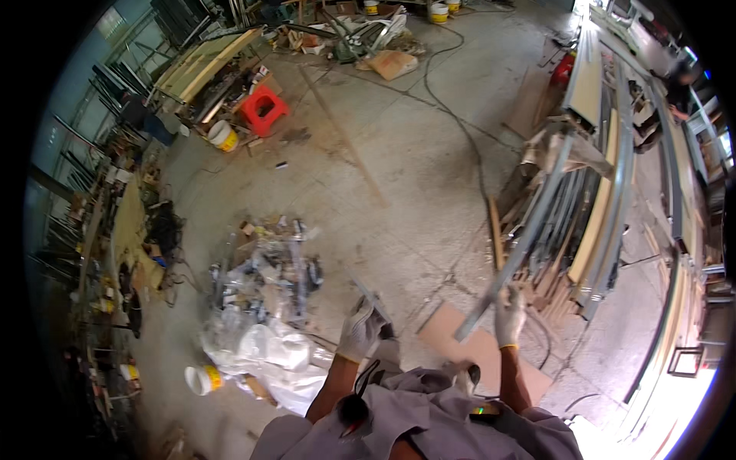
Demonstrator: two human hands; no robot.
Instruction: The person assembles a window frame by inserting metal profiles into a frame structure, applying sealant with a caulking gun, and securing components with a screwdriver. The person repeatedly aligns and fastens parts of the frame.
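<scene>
White-gloved, clamped a thin strip (370,293) in the left hand (359,332); touched a long grey bar (529,234), slanting over a brown sheet (477,354), with the right hand (510,318), impossible to tell if gripping; probably needed mid-length support.

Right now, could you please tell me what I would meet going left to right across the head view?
Nearer white bucket, red stool, gloved left hand, gloved right hand, long pale-yellow strip.

The grey floor (399,146) bears 1 red stool (263,112), plastic sheeting (264,345).
</scene>
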